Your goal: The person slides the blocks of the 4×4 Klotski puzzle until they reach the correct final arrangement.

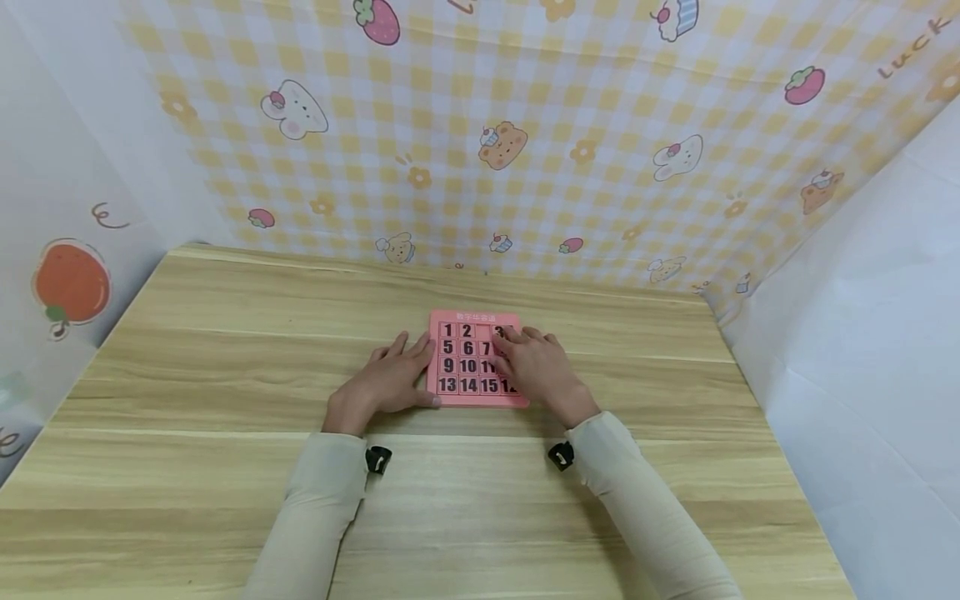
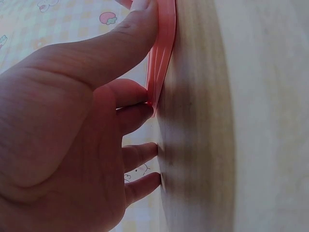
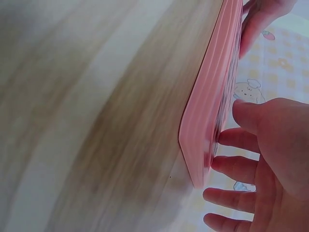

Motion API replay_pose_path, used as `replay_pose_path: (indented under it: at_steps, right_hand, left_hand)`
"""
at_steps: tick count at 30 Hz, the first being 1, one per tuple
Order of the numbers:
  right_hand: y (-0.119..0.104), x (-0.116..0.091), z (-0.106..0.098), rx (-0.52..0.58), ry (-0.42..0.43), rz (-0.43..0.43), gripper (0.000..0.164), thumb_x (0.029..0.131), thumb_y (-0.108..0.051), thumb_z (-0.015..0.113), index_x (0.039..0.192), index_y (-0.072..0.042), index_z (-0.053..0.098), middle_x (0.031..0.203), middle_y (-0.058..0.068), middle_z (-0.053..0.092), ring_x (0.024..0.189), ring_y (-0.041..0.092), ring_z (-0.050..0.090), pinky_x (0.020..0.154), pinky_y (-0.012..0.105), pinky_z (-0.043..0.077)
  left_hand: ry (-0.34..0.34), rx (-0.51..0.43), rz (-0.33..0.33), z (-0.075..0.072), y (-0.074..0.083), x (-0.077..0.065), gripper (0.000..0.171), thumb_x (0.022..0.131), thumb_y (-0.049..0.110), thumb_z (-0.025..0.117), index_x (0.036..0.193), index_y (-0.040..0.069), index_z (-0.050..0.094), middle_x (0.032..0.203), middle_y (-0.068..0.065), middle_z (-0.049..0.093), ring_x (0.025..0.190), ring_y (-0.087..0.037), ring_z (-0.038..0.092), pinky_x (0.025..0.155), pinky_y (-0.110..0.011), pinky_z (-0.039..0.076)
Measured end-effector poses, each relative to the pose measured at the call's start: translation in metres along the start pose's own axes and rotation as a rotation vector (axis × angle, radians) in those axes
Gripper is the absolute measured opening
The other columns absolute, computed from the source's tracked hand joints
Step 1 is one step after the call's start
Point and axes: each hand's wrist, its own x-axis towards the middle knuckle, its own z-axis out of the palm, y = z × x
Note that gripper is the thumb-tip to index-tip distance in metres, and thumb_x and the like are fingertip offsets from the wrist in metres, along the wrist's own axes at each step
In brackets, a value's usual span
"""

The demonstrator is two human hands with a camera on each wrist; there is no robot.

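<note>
A pink number slide puzzle [image 1: 480, 402] lies flat on the table, black numerals facing up. Its top row shows 1, 2, a gap, then 3; 12 ends the bottom row. My left hand [image 1: 386, 383] holds the puzzle at its left side, thumb by the near left corner and index finger along the left edge. In the left wrist view, that thumb [image 2: 120, 50] lies against the pink side. Over the right-hand columns, my right hand [image 1: 542, 367] touches the tiles with its fingertips and covers some of them. The right wrist view shows its fingers [image 3: 236, 169] spread and fairly straight.
The wood-grain table [image 1: 465, 517] extends around the puzzle on all sides. Behind it hangs a yellow checked cloth [image 1: 450, 192] with cartoon prints. White sheets [image 1: 870, 317] close off both sides. Each wrist carries a small black device [image 1: 378, 459].
</note>
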Motion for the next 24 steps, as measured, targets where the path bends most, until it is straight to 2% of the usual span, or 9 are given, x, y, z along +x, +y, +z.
replay_pose_path:
  at_steps: [17, 24]
  right_hand:
    - [-0.0042, 0.0024, 0.0004, -0.005, 0.018, -0.019, 0.052, 0.104, -0.049, 0.042, 0.147, -0.021, 0.049, 0.154, 0.005, 0.044, 0.138, 0.035, 0.045, 0.107, 0.057, 0.042]
    - [-0.0063, 0.0034, 0.0018, -0.024, 0.041, -0.036, 0.051, 0.104, -0.047, 0.042, 0.145, -0.02, 0.052, 0.152, 0.005, 0.047, 0.135, 0.035, 0.049, 0.103, 0.056, 0.045]
  left_hand:
    - [0.001, 0.004, 0.008, -0.0001, -0.0001, 0.0002, 0.095, 0.09, 0.041, 0.071, 0.158, 0.005, 0.016, 0.166, -0.01, 0.007, 0.152, -0.041, -0.002, 0.122, -0.059, 0.006]
    - [0.008, 0.041, 0.028, 0.0009, -0.0013, 0.0021, 0.096, 0.089, 0.044, 0.071, 0.157, 0.003, 0.017, 0.166, -0.014, 0.008, 0.151, -0.044, 0.0, 0.121, -0.061, 0.008]
